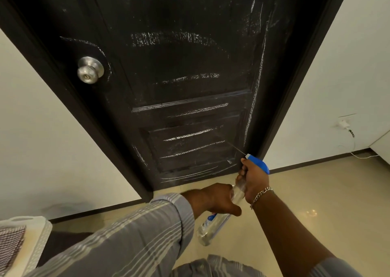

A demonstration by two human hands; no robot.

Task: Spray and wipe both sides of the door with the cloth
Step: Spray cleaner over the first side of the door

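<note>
A dark panelled door (179,70) fills the upper view, streaked with whitish wet marks, with a steel knob (90,70) at its left. A clear spray bottle (213,226) with a blue trigger head (258,162) points at the lower right panel; a thin jet leaves the nozzle. My right hand (252,180) grips the neck and trigger. My left hand (215,198) holds the bottle's body just below. A checked cloth (10,245) lies in a white basket at the lower left.
The white basket (40,234) stands on the floor at the left, near the wall. A dark door frame (304,65) flanks the door. A plug and white cable (346,129) hang on the right wall. Beige tiled floor (316,192) spreads to the right.
</note>
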